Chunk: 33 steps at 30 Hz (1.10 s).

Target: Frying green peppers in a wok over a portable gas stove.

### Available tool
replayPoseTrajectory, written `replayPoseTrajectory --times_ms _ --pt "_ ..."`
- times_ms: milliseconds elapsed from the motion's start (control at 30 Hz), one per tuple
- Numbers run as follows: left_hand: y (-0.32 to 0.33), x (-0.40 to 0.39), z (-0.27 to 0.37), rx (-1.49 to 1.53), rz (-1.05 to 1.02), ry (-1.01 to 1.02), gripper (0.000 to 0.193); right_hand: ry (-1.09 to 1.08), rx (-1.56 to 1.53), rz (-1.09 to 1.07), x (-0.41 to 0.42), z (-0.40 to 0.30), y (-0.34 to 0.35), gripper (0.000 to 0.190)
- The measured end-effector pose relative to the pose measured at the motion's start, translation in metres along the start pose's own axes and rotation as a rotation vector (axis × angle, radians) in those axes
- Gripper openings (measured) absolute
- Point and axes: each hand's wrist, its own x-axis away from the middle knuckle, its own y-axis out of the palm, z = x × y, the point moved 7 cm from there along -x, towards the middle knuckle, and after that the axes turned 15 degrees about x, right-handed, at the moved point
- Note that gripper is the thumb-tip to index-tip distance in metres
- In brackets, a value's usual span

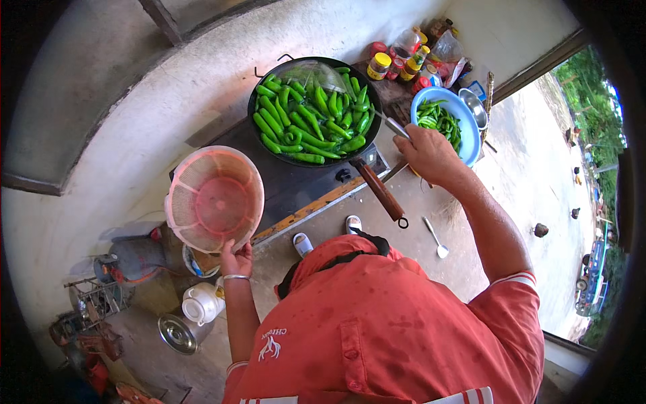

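Note:
My left hand grips the rim of a pink plastic colander, tipped with its inside towards me and nothing in it. In my right hand is the metal handle of a cooking utensil, which reaches into a black wok. Long green peppers fill the wok, in what looks like liquid. A see-through, mesh-like rounded thing covers some peppers at the back; I cannot tell whether it is the utensil's head. The wok's wooden handle points towards me, below my right hand.
Under the wok is a dark stove. To the right, a blue basin holds more green peppers, near jars and bottles and a steel bowl. A spatula lies on the floor. Lower left are a gas cylinder, white pot and lidded steel pot.

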Motion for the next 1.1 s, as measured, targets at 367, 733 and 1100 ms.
replayPoseTrajectory --times_ms 367,733,1100 --pt "0.001 -0.009 -0.003 -0.029 -0.021 -0.038 0.026 -0.026 -0.203 -0.076 -0.004 -0.017 0.091 0.035" --pt "-0.007 -0.004 0.002 -0.019 -0.016 -0.004 0.021 -0.027 0.209 -0.169 0.042 -0.014 0.073 0.033" --pt "0.002 0.002 0.002 0.005 -0.009 0.02 0.02 0.049 0.216 -0.058 -0.007 -0.014 0.006 0.037"
